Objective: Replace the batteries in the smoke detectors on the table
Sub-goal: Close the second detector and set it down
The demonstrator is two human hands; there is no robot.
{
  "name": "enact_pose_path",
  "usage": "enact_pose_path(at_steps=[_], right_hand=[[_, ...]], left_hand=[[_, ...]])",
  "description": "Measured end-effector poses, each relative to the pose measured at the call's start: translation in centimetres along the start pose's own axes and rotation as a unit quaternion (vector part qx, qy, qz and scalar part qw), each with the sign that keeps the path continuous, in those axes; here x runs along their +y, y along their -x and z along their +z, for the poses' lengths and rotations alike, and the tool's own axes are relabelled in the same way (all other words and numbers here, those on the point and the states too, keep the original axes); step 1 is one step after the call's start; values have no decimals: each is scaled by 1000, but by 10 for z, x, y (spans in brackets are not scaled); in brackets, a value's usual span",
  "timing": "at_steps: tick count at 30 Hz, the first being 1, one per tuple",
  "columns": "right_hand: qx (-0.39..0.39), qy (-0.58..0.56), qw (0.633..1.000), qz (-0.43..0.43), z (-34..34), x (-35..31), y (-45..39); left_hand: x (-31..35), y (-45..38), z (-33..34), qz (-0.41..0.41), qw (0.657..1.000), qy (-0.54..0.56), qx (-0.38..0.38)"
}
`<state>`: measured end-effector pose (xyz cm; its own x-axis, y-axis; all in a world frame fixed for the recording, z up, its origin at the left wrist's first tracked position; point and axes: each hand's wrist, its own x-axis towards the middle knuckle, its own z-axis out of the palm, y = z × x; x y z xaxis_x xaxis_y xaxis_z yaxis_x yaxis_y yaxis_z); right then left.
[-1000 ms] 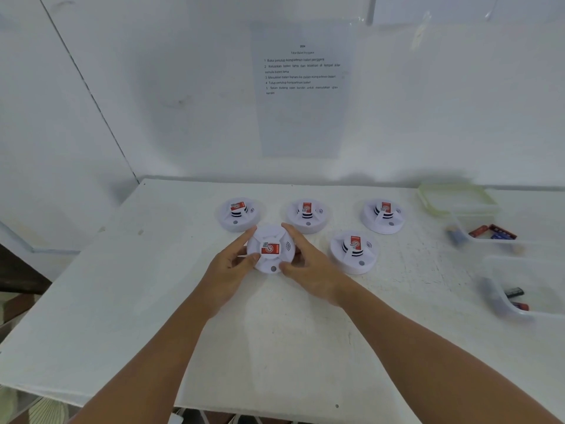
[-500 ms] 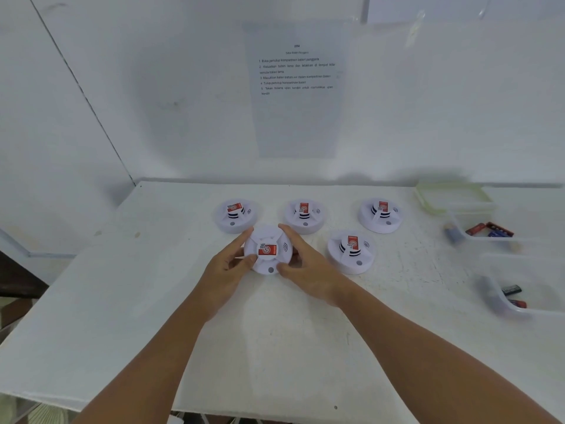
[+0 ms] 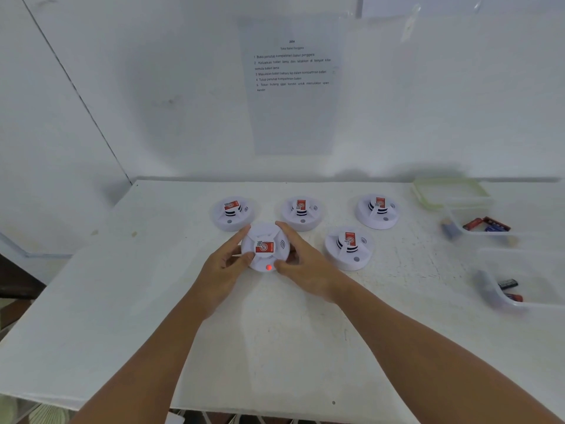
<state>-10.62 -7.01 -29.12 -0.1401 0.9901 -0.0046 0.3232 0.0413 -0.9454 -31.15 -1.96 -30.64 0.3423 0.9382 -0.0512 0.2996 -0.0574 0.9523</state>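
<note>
I see my left hand and right hand gripping one smoke detector from either side, fingers curled round its rim, on the white surface. A red light glows on its near edge, between my thumbs. Four more detectors sit just beyond and to the right of my hands. Further right, clear tubs hold loose batteries.
</note>
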Motion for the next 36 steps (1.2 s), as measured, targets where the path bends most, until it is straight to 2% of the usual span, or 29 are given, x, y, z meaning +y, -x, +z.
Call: enact_pose_path(at_steps=[36], right_hand=[[-8,16,1000,6,0,12,-5]], left_hand=[[8,4,2,6,1000,-3,4]])
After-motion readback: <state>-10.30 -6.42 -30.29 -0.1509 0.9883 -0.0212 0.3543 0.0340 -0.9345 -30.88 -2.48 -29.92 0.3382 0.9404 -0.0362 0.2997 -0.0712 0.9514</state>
